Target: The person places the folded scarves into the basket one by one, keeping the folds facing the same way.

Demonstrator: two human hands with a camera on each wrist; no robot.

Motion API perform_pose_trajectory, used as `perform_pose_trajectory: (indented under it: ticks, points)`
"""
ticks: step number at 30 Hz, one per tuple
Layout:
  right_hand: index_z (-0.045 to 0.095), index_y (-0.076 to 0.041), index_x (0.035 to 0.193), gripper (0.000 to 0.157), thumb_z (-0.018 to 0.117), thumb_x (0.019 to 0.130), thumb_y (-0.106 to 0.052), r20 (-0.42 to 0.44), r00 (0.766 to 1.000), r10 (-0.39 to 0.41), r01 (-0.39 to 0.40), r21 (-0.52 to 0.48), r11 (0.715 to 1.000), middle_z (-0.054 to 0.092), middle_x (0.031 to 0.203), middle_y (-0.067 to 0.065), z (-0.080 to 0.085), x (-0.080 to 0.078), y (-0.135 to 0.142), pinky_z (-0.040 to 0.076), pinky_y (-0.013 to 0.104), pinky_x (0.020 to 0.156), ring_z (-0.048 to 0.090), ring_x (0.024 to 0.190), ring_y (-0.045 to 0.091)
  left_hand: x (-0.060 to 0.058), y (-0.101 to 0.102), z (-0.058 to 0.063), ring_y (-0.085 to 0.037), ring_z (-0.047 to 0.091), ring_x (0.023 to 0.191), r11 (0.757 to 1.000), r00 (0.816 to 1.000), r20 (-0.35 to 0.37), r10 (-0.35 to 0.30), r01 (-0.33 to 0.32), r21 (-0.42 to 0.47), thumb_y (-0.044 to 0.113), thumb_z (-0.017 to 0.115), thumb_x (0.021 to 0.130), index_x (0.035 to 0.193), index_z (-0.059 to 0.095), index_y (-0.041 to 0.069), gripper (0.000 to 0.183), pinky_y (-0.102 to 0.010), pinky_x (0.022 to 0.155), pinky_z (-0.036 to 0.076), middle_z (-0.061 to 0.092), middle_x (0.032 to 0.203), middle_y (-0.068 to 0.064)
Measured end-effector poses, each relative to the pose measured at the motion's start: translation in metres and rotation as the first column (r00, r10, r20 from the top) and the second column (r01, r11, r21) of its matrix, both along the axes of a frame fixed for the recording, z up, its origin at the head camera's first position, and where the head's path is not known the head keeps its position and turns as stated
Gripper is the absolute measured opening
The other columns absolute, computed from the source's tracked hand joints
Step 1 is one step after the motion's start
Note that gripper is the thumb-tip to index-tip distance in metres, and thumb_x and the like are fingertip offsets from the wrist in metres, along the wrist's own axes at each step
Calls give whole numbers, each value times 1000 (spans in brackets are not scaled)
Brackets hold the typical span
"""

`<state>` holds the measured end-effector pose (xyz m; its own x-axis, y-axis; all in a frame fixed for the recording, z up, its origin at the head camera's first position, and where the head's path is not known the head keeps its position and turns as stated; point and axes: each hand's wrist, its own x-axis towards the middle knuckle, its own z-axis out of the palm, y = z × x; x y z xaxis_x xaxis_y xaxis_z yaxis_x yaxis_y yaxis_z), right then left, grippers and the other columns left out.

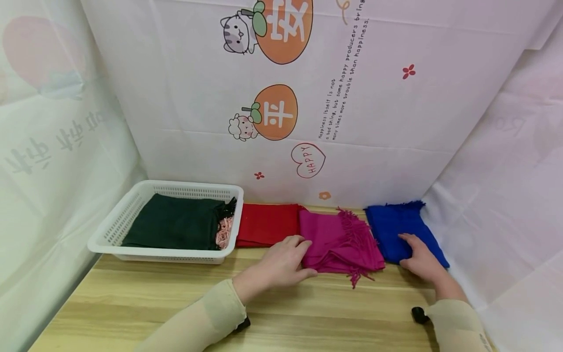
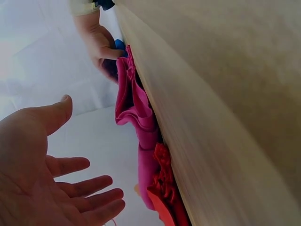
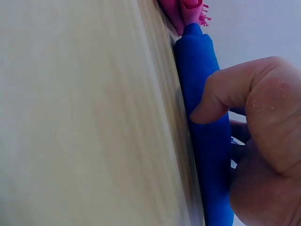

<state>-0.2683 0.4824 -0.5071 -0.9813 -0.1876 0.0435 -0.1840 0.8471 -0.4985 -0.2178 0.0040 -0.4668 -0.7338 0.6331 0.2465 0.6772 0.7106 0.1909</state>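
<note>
A folded magenta fringed scarf (image 1: 327, 244) lies mid-table, its front layers rumpled. My left hand (image 1: 286, 261) hovers at its left side with fingers spread, and the left wrist view shows nothing in that hand (image 2: 56, 179). To the right is a folded blue scarf (image 1: 387, 230) with fringe at its back edge. My right hand (image 1: 423, 259) rests on this scarf. In the right wrist view, the bent thumb (image 3: 211, 106) touches the scarf's rounded front fold (image 3: 202, 70), while the other fingers reach over the top, partly hidden behind the palm.
Left of the magenta scarf lies a folded red scarf (image 1: 268, 225), partly overlapped by it. A white plastic basket (image 1: 154, 254) at the left holds a folded dark green scarf (image 1: 176, 222) and some pink fringe (image 1: 224, 232). White printed cloth walls (image 1: 374, 161) enclose the wooden table (image 1: 343, 313).
</note>
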Motion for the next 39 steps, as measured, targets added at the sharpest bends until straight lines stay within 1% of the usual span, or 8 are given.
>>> perform_pose_trajectory:
  ticks: [5,10,14,21,25,32,36,39]
  points:
    - [37,14,163,84,69,86,4,9,1000,28,-28,43,999,20,172,43,1,0,5,22,87,117,9,158,69,1,2,0,-28,59,142,1000,1000,6,0,0,-8,64,71,104,161,56,7,82,-41,114,54,60,154,-12]
    - [43,12,162,73,63,92,2,8,1000,9,-9,107,994,24,171,41,4,2,8,28,86,114,19,154,71,1,2,1,-28,59,142,1000,1000,12,-3,3,-13,64,70,104,161,56,7,82,-41,114,55,60,154,-12]
    - [49,10,159,64,62,98,-2,-8,1000,1,0,149,989,29,170,39,6,2,8,31,85,114,25,151,71,1,2,2,-28,59,142,1000,1000,12,-1,1,-10,63,71,105,161,56,7,81,-42,114,55,60,154,-13]
    - [56,8,155,52,58,104,0,-55,998,23,-12,201,980,37,167,39,5,5,9,36,83,112,33,148,70,1,3,2,-28,58,145,1000,1000,20,5,-5,-14,64,69,105,161,56,7,81,-43,114,55,59,157,-13]
    - [58,7,154,48,54,107,1,-61,998,30,-16,209,978,41,165,38,6,6,9,36,81,113,36,148,68,1,3,1,-28,58,144,1000,1000,23,8,-8,-17,64,69,105,161,56,7,80,-42,114,55,59,156,-12]
    - [63,9,146,42,59,105,4,-74,996,53,-31,264,964,53,152,42,16,12,4,41,78,112,46,141,67,3,1,2,-27,60,142,999,999,41,6,-5,-31,63,69,106,162,55,8,80,-41,113,56,60,156,-12]
    - [69,10,136,36,63,102,2,-105,992,69,-30,334,942,62,137,37,20,16,-2,47,75,107,56,130,63,3,0,2,-26,61,142,999,999,44,4,-2,-34,64,68,106,162,56,8,80,-41,112,56,60,156,-11]
    - [69,12,132,36,68,99,0,-113,992,56,-8,382,924,62,133,38,22,20,-7,48,75,106,57,126,63,3,-1,1,-26,61,141,999,999,43,1,1,-33,63,69,106,161,57,8,79,-40,110,57,62,155,-10]
